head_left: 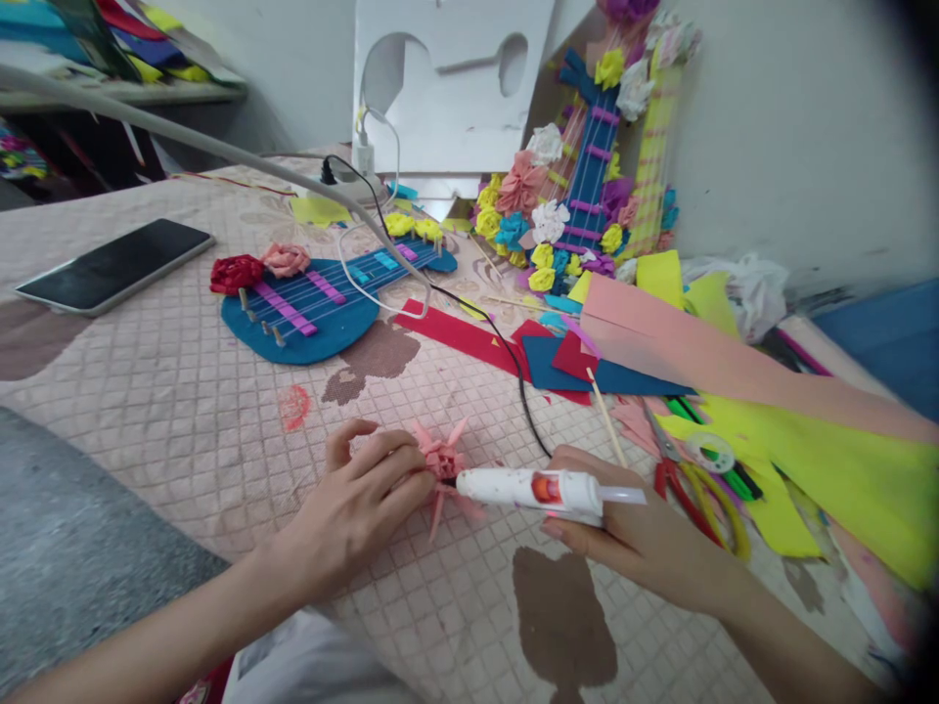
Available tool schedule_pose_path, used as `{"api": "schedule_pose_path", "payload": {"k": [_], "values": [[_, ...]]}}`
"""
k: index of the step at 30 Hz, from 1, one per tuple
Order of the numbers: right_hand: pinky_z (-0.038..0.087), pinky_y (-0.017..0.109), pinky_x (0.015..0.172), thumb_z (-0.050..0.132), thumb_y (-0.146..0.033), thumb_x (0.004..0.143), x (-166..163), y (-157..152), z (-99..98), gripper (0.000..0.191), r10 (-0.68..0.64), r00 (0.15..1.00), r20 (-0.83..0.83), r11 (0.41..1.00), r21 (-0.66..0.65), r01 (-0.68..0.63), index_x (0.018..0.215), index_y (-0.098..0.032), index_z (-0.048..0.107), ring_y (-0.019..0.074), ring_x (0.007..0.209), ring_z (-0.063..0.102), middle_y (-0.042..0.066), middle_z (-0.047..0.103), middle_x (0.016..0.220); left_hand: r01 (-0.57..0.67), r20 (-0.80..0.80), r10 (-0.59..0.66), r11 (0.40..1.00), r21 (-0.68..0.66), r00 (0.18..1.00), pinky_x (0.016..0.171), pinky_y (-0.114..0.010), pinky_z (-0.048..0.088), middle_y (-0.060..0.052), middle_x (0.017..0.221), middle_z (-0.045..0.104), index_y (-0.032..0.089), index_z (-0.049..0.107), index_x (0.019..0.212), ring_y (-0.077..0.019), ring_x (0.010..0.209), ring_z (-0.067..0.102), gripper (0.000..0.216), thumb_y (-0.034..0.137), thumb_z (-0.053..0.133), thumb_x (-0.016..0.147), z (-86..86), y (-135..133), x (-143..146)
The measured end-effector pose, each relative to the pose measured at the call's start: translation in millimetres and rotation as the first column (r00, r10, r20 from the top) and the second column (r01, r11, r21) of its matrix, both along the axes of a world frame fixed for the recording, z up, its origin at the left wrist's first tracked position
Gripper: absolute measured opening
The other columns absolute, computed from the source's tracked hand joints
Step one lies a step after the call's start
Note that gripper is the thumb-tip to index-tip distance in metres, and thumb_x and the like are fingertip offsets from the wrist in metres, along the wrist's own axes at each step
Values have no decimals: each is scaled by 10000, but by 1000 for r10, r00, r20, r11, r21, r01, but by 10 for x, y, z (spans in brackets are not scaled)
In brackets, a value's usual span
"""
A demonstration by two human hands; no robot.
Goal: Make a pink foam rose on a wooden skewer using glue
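A pink paper flower (444,458) with pointed petals lies on the quilted tablecloth. My left hand (378,489) is closed on its left side, fingertips at the petals. In my right hand (623,528) is a white hot glue gun (524,487), its dark nozzle at the flower's centre and a clear glue stick poking out of its back end. My right fingers are wrapped round the gun's handle, partly hidden by its body. Further back lies a blue paper guitar (315,313) with strings, purple strips and a red paper rose (236,274).
A phone (117,264) lies at the left. A black cord (517,362) and a white cable (242,156) cross the table. Scissors (700,499), tape (710,452) and yellow crepe paper (843,479) lie at the right. Flowered paper guitars (587,186) lean against the wall.
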State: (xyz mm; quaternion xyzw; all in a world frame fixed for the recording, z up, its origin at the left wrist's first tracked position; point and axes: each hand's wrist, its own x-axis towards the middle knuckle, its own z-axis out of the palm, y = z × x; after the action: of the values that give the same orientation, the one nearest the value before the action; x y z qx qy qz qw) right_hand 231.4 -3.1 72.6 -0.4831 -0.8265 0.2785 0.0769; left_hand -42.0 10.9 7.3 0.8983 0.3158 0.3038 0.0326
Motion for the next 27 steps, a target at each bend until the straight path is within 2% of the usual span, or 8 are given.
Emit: {"api": "schedule_pose_path", "payload": {"k": [5, 9, 18, 22, 27], "values": [[375, 225, 537, 531, -309, 902, 1, 10, 0, 180, 12, 1000, 8, 1000, -7, -12, 780, -221, 432, 108, 629, 500, -24, 494, 762, -2, 14, 3, 1000, -24, 1000, 981, -398, 226, -25, 929, 658, 190, 599, 953, -182, 999, 509, 365, 193, 238, 1012, 7, -3, 0], [376, 228, 544, 523, -322, 907, -2, 12, 7, 186, 7, 1000, 9, 1000, -31, -6, 785, -224, 422, 112, 635, 498, -26, 495, 765, 10, 10, -10, 1000, -27, 1000, 969, -394, 240, -30, 939, 658, 187, 601, 955, -187, 998, 507, 365, 195, 241, 1011, -2, 6, 5], [361, 239, 530, 552, -308, 887, 40, 2, 18, 162, 11, 999, -50, 1000, -9, -12, 774, -229, 467, 116, 611, 494, -27, 514, 737, -31, 23, 32, 999, -40, 999, 978, -411, 229, -32, 959, 642, 186, 608, 995, -204, 1020, 497, 261, 174, 347, 986, -62, 6, 6], [336, 235, 506, 582, -281, 864, 72, 2, -4, 165, -18, 997, -75, 999, 32, 21, 760, -228, 466, 106, 574, 459, -36, 489, 711, -62, 19, 63, 996, -70, 998, 973, -419, 223, -31, 956, 637, 197, 607, 1020, -204, 1029, 489, 262, 195, 347, 992, -77, 5, -6], [333, 224, 494, 615, -297, 845, 91, -12, -40, 205, -73, 992, -103, 997, 5, 74, 755, -226, 445, 98, 552, 438, -51, 469, 682, -64, 16, 67, 988, -143, 998, 966, -427, 222, -14, 976, 640, 229, 606, 1027, -205, 1024, 500, 194, 184, 429, 961, -62, 14, -10]]}}
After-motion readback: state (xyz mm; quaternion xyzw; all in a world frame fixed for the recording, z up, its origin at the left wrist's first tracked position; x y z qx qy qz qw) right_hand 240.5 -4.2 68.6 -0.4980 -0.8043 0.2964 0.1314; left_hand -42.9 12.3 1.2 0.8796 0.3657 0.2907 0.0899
